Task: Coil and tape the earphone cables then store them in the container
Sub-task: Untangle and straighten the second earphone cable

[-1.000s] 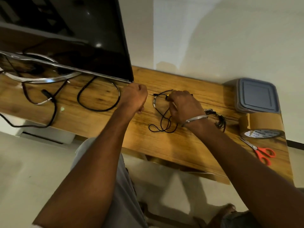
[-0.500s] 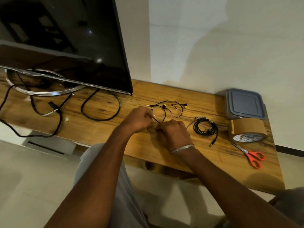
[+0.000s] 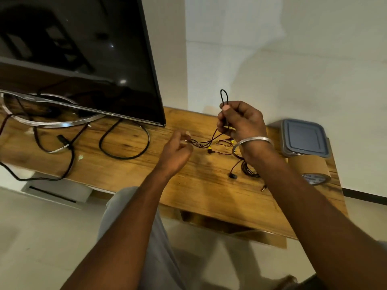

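A black earphone cable point(image 3: 224, 97) with yellow-tipped buds point(image 3: 210, 149) is lifted above the wooden table point(image 3: 199, 185). My right hand point(image 3: 240, 120) grips a doubled loop of it, the loop sticking up above my thumb. My left hand point(image 3: 178, 149) pinches the cable's other end lower down, just over the table. A second black earphone point(image 3: 246, 169) lies coiled on the table under my right forearm, partly hidden. The grey lidded container point(image 3: 303, 138) stands at the back right, lid on. A brown tape roll point(image 3: 312, 169) sits in front of it.
A dark TV screen point(image 3: 83, 59) on a metal ring stand fills the left, with black cables point(image 3: 123, 143) looping on the table below it. A white wall rises behind. The table's front edge runs just past my forearms.
Both hands have risen from the tabletop. My right hand lifted the cable up and back into a loop, while my left hand drew its end leftward. The scissors have left the view.
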